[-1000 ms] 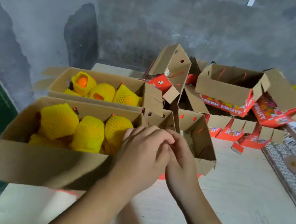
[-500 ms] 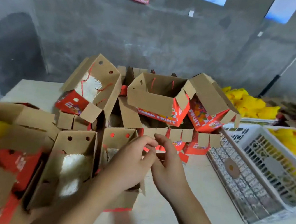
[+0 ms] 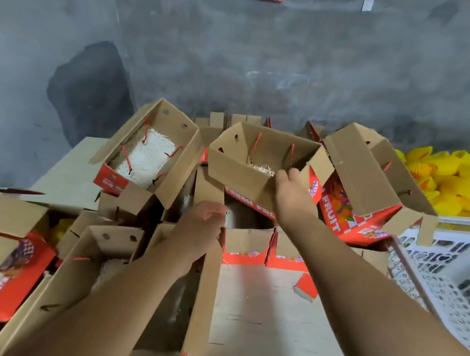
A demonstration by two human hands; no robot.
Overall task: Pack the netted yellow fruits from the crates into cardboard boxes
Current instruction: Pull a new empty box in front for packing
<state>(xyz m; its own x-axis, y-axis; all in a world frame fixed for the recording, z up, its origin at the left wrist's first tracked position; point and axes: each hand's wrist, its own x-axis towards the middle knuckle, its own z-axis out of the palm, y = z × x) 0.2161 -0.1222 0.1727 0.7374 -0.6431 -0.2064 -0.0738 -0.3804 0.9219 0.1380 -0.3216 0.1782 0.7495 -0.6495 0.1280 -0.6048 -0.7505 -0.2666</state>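
While the right hand (image 3: 291, 194) grips the near wall of an open cardboard box (image 3: 246, 173) atop the heap, fingers hooked over its rim, the left hand (image 3: 203, 227) hangs lower with fingers loosely curled, holding nothing I can make out. Tilted boxes crowd both sides: one with pale shredded padding (image 3: 144, 154) on the left, another (image 3: 375, 190) leaning against the right. Netted yellow fruits (image 3: 454, 182) lie piled beyond a white plastic crate (image 3: 459, 282), well apart from both hands.
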